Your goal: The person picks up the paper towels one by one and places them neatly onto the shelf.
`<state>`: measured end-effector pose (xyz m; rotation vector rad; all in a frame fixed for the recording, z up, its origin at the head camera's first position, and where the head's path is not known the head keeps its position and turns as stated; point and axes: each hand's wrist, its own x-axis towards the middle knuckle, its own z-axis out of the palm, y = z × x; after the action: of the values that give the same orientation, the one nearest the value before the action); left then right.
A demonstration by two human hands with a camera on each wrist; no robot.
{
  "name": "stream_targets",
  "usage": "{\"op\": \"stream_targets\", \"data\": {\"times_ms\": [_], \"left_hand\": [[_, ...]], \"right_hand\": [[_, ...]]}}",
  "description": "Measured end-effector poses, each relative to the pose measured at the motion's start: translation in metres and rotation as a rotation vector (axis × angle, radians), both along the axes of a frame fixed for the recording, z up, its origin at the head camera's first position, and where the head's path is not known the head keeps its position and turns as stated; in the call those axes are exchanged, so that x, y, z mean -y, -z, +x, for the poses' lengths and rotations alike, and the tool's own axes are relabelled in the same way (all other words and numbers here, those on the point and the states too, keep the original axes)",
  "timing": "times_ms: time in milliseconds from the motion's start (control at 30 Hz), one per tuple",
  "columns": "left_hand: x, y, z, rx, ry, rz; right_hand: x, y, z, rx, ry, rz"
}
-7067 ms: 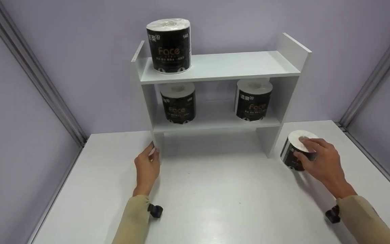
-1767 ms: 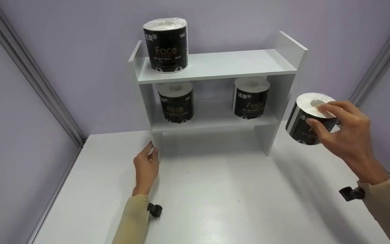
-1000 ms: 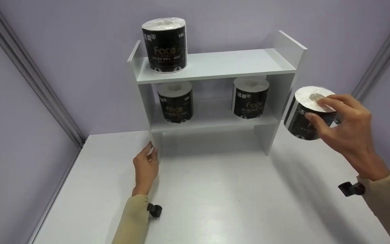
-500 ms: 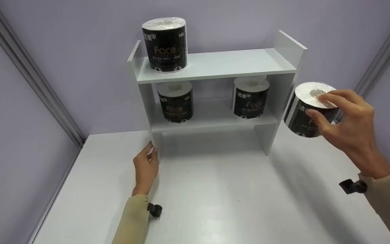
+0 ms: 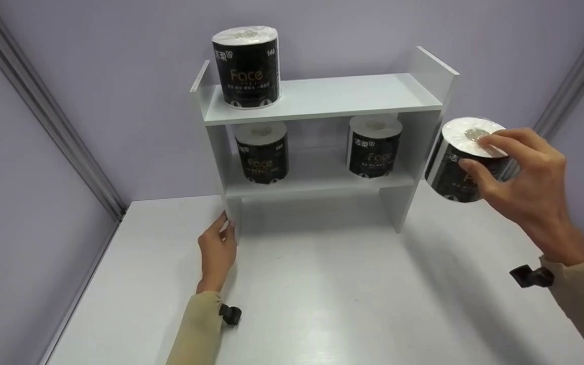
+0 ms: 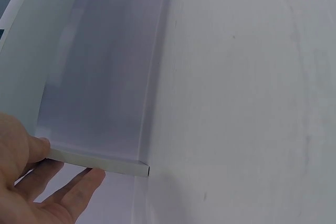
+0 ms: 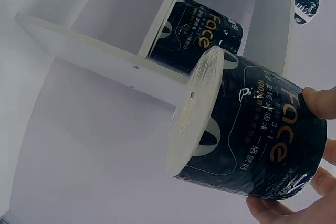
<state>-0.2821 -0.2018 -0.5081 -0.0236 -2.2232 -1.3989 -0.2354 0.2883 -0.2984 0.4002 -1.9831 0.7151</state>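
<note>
My right hand (image 5: 533, 185) grips a toilet paper roll (image 5: 457, 175) in a black "Face" wrapper, in the air to the right of the white shelf (image 5: 317, 190). Its thumb lies on the wrapper and a finger reaches the white top near the core hole. Seen from the right wrist, the roll (image 7: 252, 129) hangs in front of the shelf's side panel, apart from it as far as I can tell. Low on the left, my left hand (image 5: 217, 253) pinches the left side panel; the left wrist view has thumb and fingers (image 6: 79, 195) on opposite faces of the panel edge (image 6: 97, 162).
One roll (image 5: 247, 68) stands on the top shelf at left. On the middle shelf are a left roll (image 5: 264, 157) and a right roll (image 5: 374, 151). The shelf stands on a white table (image 5: 297, 304) before a pale wall (image 5: 348, 30), with metal-framed partitions at both sides.
My right hand has lifted the roll off the table beside the shelf; over the last second it has risen slightly more. My left hand stays on the panel, and the other rolls stay put.
</note>
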Motion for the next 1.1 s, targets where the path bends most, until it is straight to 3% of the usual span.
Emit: {"op": "stream_targets", "data": {"times_ms": [433,700,1100], "left_hand": [[-0.001,0.001,0.000,-0.001,0.007,0.012],[0.000,0.000,-0.001,-0.033,0.000,-0.008],[-0.001,-0.001,0.000,0.000,0.008,0.011]], "right_hand": [[-0.011,-0.009,-0.006,-0.004,-0.007,0.015],[-0.001,-0.020,-0.001,-0.001,-0.002,-0.009],[0.004,-0.031,0.002,-0.015,-0.050,-0.033]]}}
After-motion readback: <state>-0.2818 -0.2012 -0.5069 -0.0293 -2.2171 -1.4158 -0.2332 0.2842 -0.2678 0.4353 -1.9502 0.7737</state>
